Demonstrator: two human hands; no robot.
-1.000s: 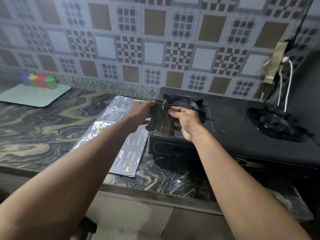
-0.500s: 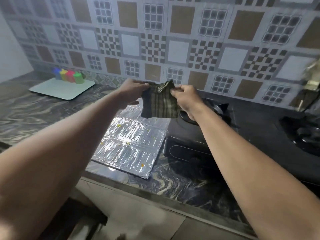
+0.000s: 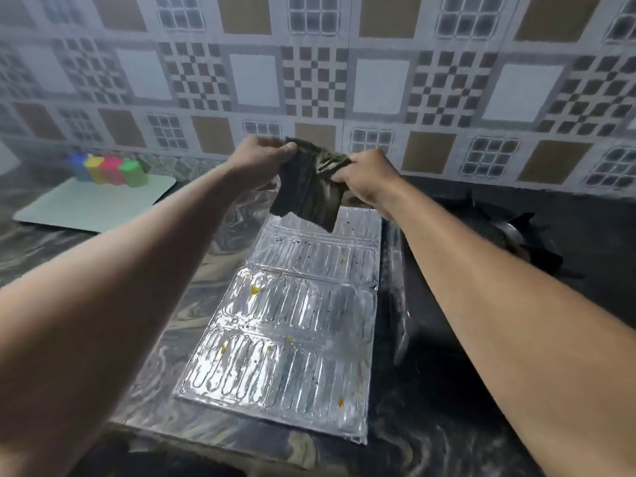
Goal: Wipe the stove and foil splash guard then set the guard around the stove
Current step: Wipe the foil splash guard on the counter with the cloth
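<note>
Above centre frame, left hand [image 3: 256, 156] and right hand [image 3: 370, 177] each pinch a corner of the dark green cloth [image 3: 309, 192] over the silver ribbed foil splash guard [image 3: 292, 332], flat on the marbled tabletop [image 3: 213, 249] beside the black stove [image 3: 509, 235]. Best folded into a pad, wiping along the ribs.

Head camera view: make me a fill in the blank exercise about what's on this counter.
1. The left hand and right hand together hold up a dark ____.
2. The foil splash guard lies ____ on the counter, not standing upright.
3. It sits to the ____ of the stove.
4. The food specks on it are ____.
Missing words: cloth, flat, left, yellow.
</note>
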